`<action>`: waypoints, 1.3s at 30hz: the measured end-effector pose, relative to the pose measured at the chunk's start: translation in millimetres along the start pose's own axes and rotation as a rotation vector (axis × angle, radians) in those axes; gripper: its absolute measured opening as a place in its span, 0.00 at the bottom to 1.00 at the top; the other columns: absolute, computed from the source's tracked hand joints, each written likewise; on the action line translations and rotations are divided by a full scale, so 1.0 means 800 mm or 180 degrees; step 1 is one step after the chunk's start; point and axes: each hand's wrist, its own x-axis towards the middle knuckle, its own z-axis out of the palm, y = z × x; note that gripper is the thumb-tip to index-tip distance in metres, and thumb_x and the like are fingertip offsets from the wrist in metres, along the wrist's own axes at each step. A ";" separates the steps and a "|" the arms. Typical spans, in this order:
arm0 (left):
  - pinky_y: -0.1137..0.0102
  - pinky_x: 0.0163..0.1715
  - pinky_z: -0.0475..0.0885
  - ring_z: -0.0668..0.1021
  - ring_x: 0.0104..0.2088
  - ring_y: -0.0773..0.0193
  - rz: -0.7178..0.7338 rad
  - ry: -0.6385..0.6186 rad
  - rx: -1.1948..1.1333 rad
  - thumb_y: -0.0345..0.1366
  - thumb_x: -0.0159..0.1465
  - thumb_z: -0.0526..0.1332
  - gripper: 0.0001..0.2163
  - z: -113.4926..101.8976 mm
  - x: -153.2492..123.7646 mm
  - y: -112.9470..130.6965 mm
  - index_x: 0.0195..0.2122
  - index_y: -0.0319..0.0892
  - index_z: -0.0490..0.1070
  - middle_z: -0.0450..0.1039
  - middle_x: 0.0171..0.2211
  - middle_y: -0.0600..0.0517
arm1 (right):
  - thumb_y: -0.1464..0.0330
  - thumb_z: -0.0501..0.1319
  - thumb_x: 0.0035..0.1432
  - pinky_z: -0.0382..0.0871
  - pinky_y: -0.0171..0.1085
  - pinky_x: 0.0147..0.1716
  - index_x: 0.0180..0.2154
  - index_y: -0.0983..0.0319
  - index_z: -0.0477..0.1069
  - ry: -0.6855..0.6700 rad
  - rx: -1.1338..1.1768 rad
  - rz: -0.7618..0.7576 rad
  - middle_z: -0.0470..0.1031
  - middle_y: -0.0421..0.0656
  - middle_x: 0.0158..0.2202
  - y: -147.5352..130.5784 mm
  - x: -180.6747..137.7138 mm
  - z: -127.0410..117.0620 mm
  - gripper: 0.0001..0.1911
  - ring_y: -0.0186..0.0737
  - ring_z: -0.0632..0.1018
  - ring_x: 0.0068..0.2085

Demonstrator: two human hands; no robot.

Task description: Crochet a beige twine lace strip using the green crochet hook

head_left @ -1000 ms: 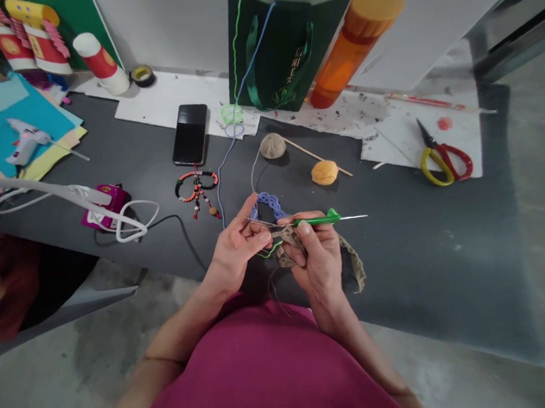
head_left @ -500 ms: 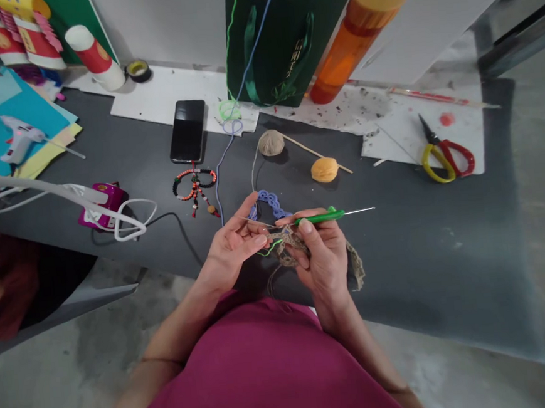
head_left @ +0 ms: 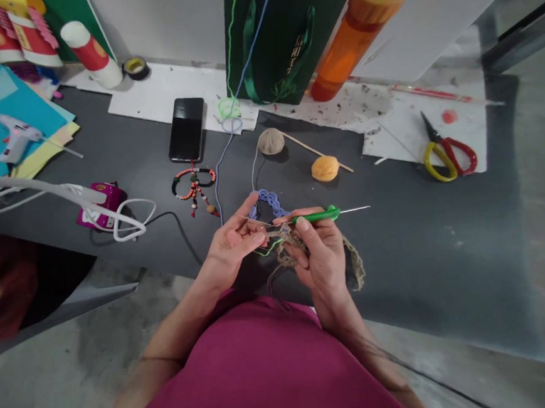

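Observation:
My right hand [head_left: 322,250] is closed around a green-handled crochet hook [head_left: 318,215], whose bare metal end points right. Between both hands hangs a beige crocheted piece [head_left: 286,253], its tail hanging past my right wrist. With thumb and fingers pinched, my left hand [head_left: 233,245] holds the left edge of this piece, and its raised index finger carries the yarn. That strand runs up to a beige yarn ball [head_left: 271,141] on the table. Just beyond my fingers lies a blue crocheted strip [head_left: 272,199]. A short green yarn [head_left: 270,248] shows under the beige work. The hook's working tip is too small to make out.
A phone [head_left: 187,129] and a beaded bracelet [head_left: 194,184] lie left of the yarn. An orange ball [head_left: 325,169] sits on a thin stick. Scissors [head_left: 448,152] rest at right. Behind stand a dark green bag [head_left: 269,47] and an orange tube [head_left: 353,34]. A glue gun [head_left: 18,137] is far left.
The crochet hook has shifted slightly left in my right hand. My left hand keeps its pinch almost unmoved. The whole view has shifted a little.

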 end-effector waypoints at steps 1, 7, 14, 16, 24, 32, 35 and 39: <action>0.68 0.40 0.72 0.76 0.34 0.66 -0.0004 0.0002 -0.0005 0.40 0.57 0.77 0.34 0.000 0.000 0.000 0.65 0.45 0.74 0.76 0.32 0.54 | 0.56 0.78 0.49 0.46 0.27 0.10 0.31 0.56 0.79 0.0013 -0.0021 0.0021 0.84 0.37 0.25 0.000 0.000 0.000 0.15 0.22 0.52 0.13; 0.68 0.40 0.72 0.75 0.33 0.67 0.0010 -0.0014 -0.0052 0.41 0.57 0.77 0.32 -0.001 0.001 -0.003 0.64 0.47 0.76 0.76 0.32 0.55 | 0.57 0.77 0.50 0.43 0.27 0.10 0.32 0.56 0.79 -0.0056 -0.0057 0.0104 0.83 0.37 0.25 0.000 0.000 -0.001 0.14 0.22 0.53 0.14; 0.71 0.39 0.72 0.75 0.32 0.69 0.0026 -0.0039 -0.0113 0.41 0.57 0.78 0.30 -0.001 0.000 -0.001 0.62 0.48 0.78 0.76 0.32 0.56 | 0.57 0.77 0.52 0.46 0.28 0.11 0.32 0.56 0.79 -0.0079 -0.0071 0.0060 0.82 0.36 0.25 0.002 0.000 -0.001 0.13 0.22 0.54 0.13; 0.70 0.39 0.72 0.75 0.33 0.69 0.0026 -0.0065 -0.0062 0.41 0.58 0.77 0.30 -0.001 0.000 -0.001 0.63 0.48 0.77 0.76 0.32 0.56 | 0.56 0.77 0.51 0.47 0.28 0.11 0.32 0.56 0.79 -0.0062 -0.0107 0.0068 0.82 0.36 0.25 0.001 -0.001 -0.001 0.13 0.23 0.54 0.14; 0.67 0.40 0.75 0.78 0.37 0.64 -0.0040 -0.0172 -0.0106 0.38 0.56 0.79 0.34 0.000 0.000 -0.005 0.65 0.50 0.75 0.77 0.35 0.53 | 0.54 0.77 0.49 0.47 0.28 0.11 0.32 0.56 0.76 -0.0087 -0.0211 0.0066 0.80 0.36 0.23 -0.001 -0.001 0.000 0.17 0.24 0.55 0.14; 0.68 0.37 0.74 0.76 0.33 0.66 0.0069 -0.0170 -0.0006 0.38 0.58 0.76 0.32 -0.003 0.000 -0.005 0.65 0.47 0.75 0.77 0.33 0.54 | 0.55 0.76 0.54 0.43 0.28 0.10 0.33 0.56 0.75 -0.0090 -0.0211 -0.0059 0.83 0.37 0.28 0.000 -0.001 -0.008 0.15 0.23 0.54 0.14; 0.69 0.37 0.73 0.75 0.32 0.68 0.0134 -0.0223 0.0011 0.38 0.58 0.76 0.31 -0.002 -0.001 -0.002 0.64 0.47 0.76 0.77 0.32 0.54 | 0.53 0.74 0.56 0.42 0.29 0.10 0.33 0.55 0.74 -0.0083 -0.0313 -0.0129 0.84 0.37 0.28 -0.001 0.000 -0.011 0.16 0.23 0.54 0.14; 0.71 0.36 0.72 0.75 0.31 0.69 0.0130 -0.0161 -0.0043 0.38 0.58 0.77 0.28 0.000 -0.002 0.002 0.61 0.48 0.79 0.77 0.31 0.55 | 0.52 0.74 0.56 0.44 0.29 0.09 0.34 0.55 0.72 -0.0029 -0.0408 -0.0111 0.84 0.38 0.29 -0.003 0.001 -0.013 0.18 0.24 0.57 0.13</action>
